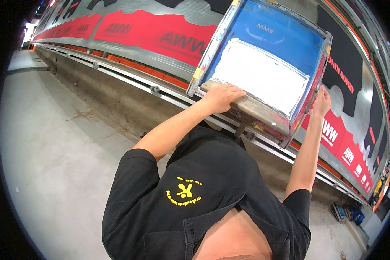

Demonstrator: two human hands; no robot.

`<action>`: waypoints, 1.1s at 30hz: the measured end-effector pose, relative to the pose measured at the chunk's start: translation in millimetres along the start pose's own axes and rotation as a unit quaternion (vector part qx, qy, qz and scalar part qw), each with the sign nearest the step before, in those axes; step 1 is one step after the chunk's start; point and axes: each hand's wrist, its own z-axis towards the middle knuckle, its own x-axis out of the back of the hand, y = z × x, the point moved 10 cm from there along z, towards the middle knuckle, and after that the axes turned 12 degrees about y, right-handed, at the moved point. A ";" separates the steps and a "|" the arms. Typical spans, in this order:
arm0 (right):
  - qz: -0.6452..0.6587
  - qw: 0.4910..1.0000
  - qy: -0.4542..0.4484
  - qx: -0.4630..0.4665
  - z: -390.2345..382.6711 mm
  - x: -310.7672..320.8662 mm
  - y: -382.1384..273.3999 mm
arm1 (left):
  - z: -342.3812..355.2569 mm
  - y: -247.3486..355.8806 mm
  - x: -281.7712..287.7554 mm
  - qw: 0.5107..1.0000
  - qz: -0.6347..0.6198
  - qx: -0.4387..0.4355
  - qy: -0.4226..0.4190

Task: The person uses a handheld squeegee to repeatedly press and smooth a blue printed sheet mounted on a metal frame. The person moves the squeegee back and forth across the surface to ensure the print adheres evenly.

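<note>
A screen-printing frame (326, 45) lies tilted over the long table in front of me, its blue mesh (273, 32) showing at the far end. A broad patch of white ink (258, 73) covers the near part of the mesh. Along the near end runs a squeegee (264, 113) with a worn wooden handle. My left hand (222, 97) is closed over the squeegee's left part, the thumb side partly hidden. At the frame's right side, my right hand (321, 103) grips the edge, with some fingers out of sight behind it.
Black and red printed fabric pieces (136, 34) lie along the grey table on both sides of the frame. A metal rail (117, 71) with knobs edges the table's near side. Grey floor (65, 164) stretches to the left. Blue items (357, 216) sit low at the right.
</note>
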 end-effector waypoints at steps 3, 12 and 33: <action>0.060 0.998 -0.004 0.016 5.9 -9.8 29.9 | 4.3 5.6 -3.6 0.995 0.059 0.042 -0.062; 0.171 0.984 -0.013 -0.051 -6.7 -17.4 73.0 | 23.1 32.8 0.4 0.979 0.174 0.086 -0.055; -0.057 0.997 -0.027 -0.037 -2.4 -32.6 110.5 | 228.3 -68.3 -15.0 0.962 0.198 0.028 -0.186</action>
